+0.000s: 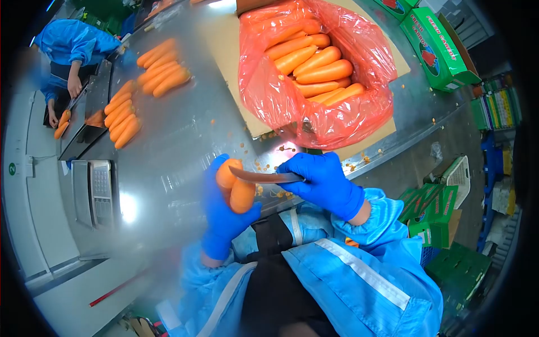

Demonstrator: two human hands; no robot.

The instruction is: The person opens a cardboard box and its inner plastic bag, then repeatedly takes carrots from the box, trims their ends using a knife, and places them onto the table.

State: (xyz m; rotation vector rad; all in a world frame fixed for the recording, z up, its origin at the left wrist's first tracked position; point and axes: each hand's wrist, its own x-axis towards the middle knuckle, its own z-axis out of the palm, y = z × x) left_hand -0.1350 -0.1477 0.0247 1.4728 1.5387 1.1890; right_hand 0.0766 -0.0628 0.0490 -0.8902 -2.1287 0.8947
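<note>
and here are the carrots (242,196), a pair of them, held together above the near edge of the steel table (185,129). the left hand (225,218), in a blue glove, has them gripped, wrapped round from the left and the near side. facing it, the right hand (330,184), blue glove as well, is closed round the handle of a knife (266,177). the blade points left, tip right over the farther carrot; whether it bites in, i cannot tell.

just beyond, scraps (268,167) dot the steel. farther out sits a big red bag (320,132), mouth wide, orange inside, with cardboard (220,50) spread around it. look left: two rows lie on the table, a far row (163,67) and a nearer row (120,115), and nearer than both, a scale (101,194). far left, a co-worker (73,42) in blue, bare hands low, two more carrots beside them.

over on the right, a green box (432,48) stands at the table's far end, and lower down, more green boxes (435,219) beside a white basket (460,182).
</note>
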